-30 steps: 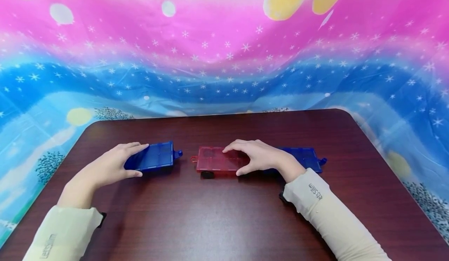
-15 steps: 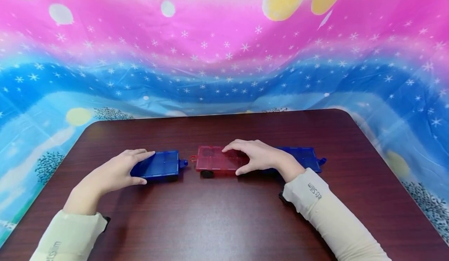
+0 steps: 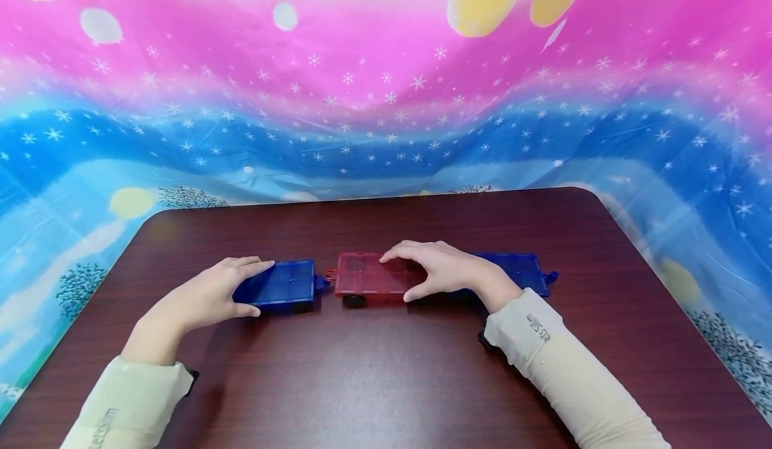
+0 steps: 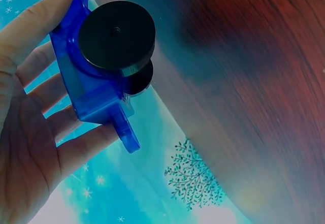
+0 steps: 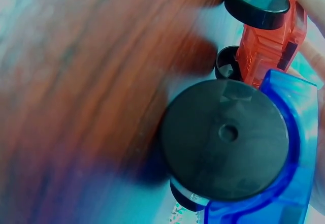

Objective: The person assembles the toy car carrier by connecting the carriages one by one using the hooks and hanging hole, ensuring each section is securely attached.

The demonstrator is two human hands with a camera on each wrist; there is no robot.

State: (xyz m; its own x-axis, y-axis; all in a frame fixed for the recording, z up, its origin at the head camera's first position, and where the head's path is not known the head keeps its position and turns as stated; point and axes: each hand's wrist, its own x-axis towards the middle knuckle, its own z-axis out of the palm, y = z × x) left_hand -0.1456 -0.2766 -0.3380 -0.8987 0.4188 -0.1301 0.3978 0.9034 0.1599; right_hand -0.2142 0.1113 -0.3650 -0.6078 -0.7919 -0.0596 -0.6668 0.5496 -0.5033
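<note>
My left hand point(image 3: 208, 295) grips the left end of a see-through blue toy wagon point(image 3: 283, 281), thumb on the near side and fingers on the far side. The left wrist view shows its black wheel point(image 4: 117, 36). At its right end a small blue hook point(image 3: 322, 282) meets the wire loop point(image 3: 330, 274) of a red toy wagon point(image 3: 368, 275); I cannot tell whether they are linked. My right hand point(image 3: 443, 271) holds the red wagon across its width. Behind that wrist lies a second blue wagon point(image 3: 519, 271), close against the red one, its hook pointing right.
The wagons stand in a row on a dark wooden table point(image 3: 362, 375) with rounded far corners. A pink and blue snowflake cloth point(image 3: 386, 87) hangs around the back and sides. The second blue wagon's large black wheel point(image 5: 226, 137) fills much of the right wrist view.
My left hand has brought the left blue wagon rightward and slightly nearer, closing the gap between its hook and the red wagon's loop. The right hand has stayed in place.
</note>
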